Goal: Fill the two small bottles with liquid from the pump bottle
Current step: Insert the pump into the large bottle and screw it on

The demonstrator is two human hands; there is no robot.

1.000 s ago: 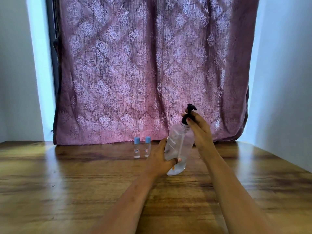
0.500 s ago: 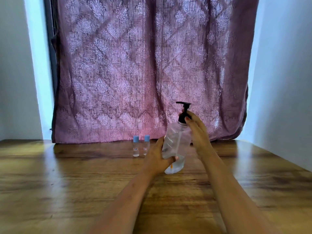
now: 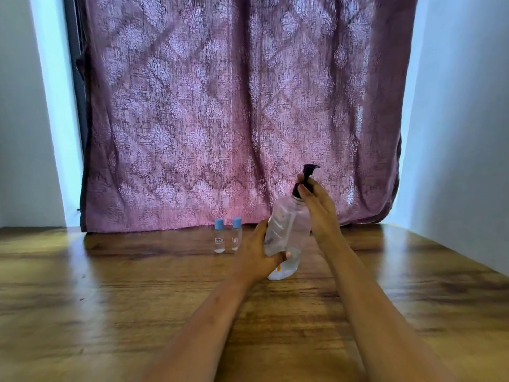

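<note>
On the surface [image 3: 110,312], left hand [image 3: 257,255] grips the pump bottle [image 3: 286,232] while right hand [image 3: 316,205] has twisted its pump [image 3: 307,179] rightward, both small bottles [image 3: 219,239] still capped.

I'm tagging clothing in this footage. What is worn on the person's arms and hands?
Nothing that shows: the left hand and right hand are bare, with no gloves, rings, watch or bracelets visible. Both forearms are bare up to the frame's lower edge; no sleeve is in view.
</note>
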